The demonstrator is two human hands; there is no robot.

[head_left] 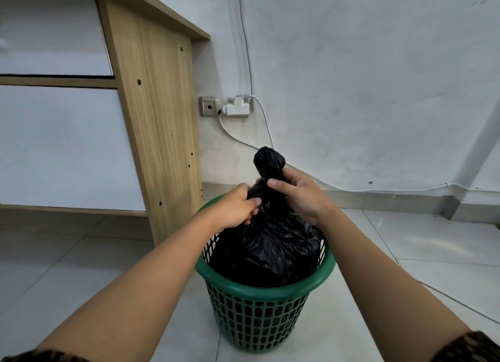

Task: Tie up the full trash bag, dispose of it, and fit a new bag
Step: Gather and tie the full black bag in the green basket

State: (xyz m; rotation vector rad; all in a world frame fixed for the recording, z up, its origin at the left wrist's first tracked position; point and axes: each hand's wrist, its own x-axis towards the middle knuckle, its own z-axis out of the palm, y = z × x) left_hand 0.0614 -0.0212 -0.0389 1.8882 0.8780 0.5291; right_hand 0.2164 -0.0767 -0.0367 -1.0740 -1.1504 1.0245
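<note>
Both arms extended forward; left grip (238, 208), right grip (300, 196) clenched, fingers curled.

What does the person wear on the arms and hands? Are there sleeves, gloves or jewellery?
The left hand and the right hand are bare: no gloves, no ring or watch in sight. The left sleeve and the right sleeve show only at the bottom corners of the picture, in a brown and black mottled print.
</note>
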